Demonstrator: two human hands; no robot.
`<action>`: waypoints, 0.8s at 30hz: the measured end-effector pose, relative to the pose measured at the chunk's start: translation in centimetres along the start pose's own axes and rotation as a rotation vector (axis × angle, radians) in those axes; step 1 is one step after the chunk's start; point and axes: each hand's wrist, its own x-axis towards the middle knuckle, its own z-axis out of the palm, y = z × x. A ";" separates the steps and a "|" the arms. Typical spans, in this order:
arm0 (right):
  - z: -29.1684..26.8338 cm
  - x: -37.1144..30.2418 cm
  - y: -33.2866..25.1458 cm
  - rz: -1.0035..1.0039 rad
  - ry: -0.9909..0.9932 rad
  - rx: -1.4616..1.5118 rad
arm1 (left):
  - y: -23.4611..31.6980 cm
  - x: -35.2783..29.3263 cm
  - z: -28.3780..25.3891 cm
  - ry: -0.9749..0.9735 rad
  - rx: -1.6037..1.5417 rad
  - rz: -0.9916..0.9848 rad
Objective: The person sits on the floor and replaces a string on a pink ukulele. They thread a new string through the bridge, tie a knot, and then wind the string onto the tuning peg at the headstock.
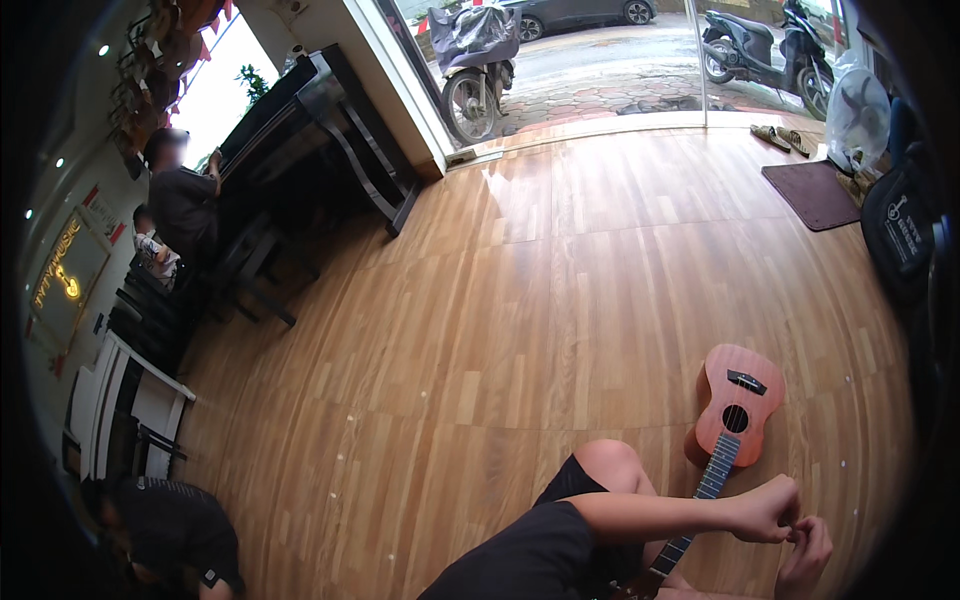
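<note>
A reddish-brown ukulele (757,410) lies face up on the floor, its body away from me. Its dark neck runs back toward my lap and passes under my left forearm, which hides part of it. To the right of the neck, my left hand (768,508) is closed, with the fingertips pinched. My right hand (806,556) meets it there with curled fingers, the tips nearly touching. Whatever sits between the two hands is too small to make out. Near the ukulele's neck is my bent bare knee (612,462).
Small pale bits dot the wood floor (490,330). A black upright piano (330,130) stands far left beside a standing person (185,195); another person (170,525) bends at lower left. A brown mat (812,195) and black instrument bag (897,225) lie right. Motorbikes show outside the doorway.
</note>
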 end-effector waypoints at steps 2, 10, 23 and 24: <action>-0.2 0.0 0.0 -0.003 -0.009 0.005 | 0.1 0.2 -0.1 -0.036 0.027 -0.017; 0.1 0.4 -0.1 -0.024 -0.032 -0.096 | 0.3 0.3 0.2 -0.012 -0.046 -0.091; -0.7 -1.6 -2.8 0.019 0.071 -0.072 | 3.1 -0.6 0.8 -0.182 -0.182 -0.082; -1.6 -1.6 -3.0 0.047 0.051 -0.063 | 2.9 -0.6 0.7 -0.144 -0.299 -0.107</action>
